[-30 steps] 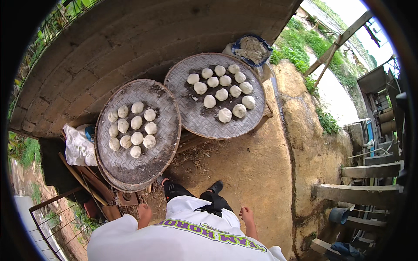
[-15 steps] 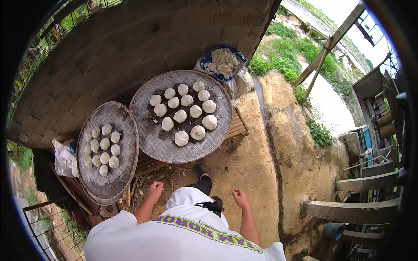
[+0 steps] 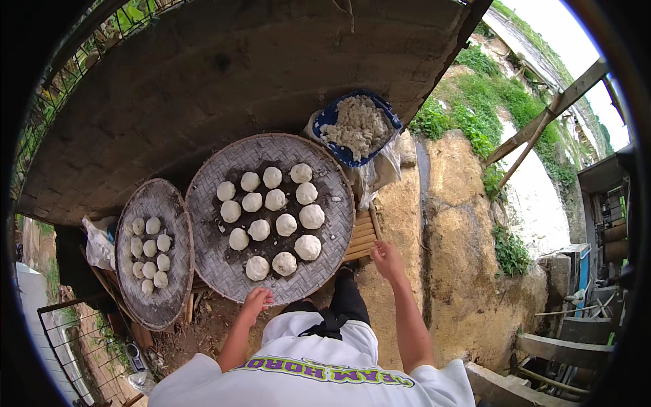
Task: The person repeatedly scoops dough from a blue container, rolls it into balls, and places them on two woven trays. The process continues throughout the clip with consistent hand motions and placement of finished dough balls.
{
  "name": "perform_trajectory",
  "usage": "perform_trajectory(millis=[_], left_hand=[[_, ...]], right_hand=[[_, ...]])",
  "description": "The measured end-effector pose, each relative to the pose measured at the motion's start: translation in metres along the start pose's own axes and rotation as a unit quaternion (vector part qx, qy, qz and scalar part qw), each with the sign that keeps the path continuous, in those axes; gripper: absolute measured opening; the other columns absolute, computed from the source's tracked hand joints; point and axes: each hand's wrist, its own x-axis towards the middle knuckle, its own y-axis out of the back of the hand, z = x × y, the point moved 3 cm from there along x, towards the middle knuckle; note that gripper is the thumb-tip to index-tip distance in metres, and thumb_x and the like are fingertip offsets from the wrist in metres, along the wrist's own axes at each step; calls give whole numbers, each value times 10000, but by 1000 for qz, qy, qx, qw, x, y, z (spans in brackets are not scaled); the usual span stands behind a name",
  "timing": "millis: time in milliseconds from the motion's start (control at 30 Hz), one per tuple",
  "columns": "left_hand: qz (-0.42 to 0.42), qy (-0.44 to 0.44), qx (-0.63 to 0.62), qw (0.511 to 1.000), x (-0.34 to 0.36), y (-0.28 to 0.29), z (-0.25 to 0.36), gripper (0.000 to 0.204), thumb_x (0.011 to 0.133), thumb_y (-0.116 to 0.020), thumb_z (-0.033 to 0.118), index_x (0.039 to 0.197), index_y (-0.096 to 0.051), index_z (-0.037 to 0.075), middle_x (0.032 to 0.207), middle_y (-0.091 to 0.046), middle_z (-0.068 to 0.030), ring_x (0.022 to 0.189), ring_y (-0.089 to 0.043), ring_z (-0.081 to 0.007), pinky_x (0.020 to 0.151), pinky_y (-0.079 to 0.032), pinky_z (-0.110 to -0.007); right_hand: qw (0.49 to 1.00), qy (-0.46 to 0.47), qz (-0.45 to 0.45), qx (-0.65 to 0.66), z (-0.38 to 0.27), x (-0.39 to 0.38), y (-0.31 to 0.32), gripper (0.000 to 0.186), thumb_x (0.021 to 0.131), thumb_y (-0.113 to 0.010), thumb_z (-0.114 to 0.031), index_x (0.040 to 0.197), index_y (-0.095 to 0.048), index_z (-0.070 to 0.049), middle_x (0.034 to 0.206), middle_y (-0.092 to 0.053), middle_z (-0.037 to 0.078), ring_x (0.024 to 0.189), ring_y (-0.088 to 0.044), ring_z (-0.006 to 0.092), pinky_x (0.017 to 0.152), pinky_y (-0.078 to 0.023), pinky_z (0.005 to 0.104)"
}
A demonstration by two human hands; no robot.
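Fifteen pale, round lumps sit in loose rows on a large woven tray, dark dust beneath them. Tray rests on a slatted worktop, slats showing past its right rim. Left of it, rims touching or nearly so, a second round tray carries a cluster of smaller-looking lumps. Behind the large tray, to the right, stands a blue-rimmed sack filled with a crumbly whitish mass. The block wall closes off the far side; a pale bundle lies beyond the second tray.

Left hand: at the large tray's near rim, fingers loosely parted, nothing seen in the grip; contact with the rim cannot be told. Right hand: just beside the worktop's right end, fingers curled; whether the grip is closed on anything cannot be told.

Near rim of the large tray lies close to the person's body. To the right, bare ground runs broad, cut by a narrow groove. Concrete beams bound the lower right, a wire-mesh panel the lower left.
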Motion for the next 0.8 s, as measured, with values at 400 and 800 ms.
perform_trajectory(millis=[400,800], left_hand=[[281,164,-338,883,-75,-104,-76,383,943,-627,369,1246,-577,141,1125,-639,-49,1049,-647,-236,839,-490,-408],[272,124,-370,880,-76,-169,-40,441,993,-554,379,1338,-540,105,1250,-622,-76,1150,-629,-261,910,-486,-428]], right_hand=[[891,260,127,-351,-43,455,-62,470,940,-614,-223,1363,-569,-23,1420,-517,190,1348,-466,384,1062,-433,572],[893,174,-107,-402,-25,439,-67,354,885,-710,-387,1180,-701,-191,1304,-512,112,1231,-499,349,790,-580,533]])
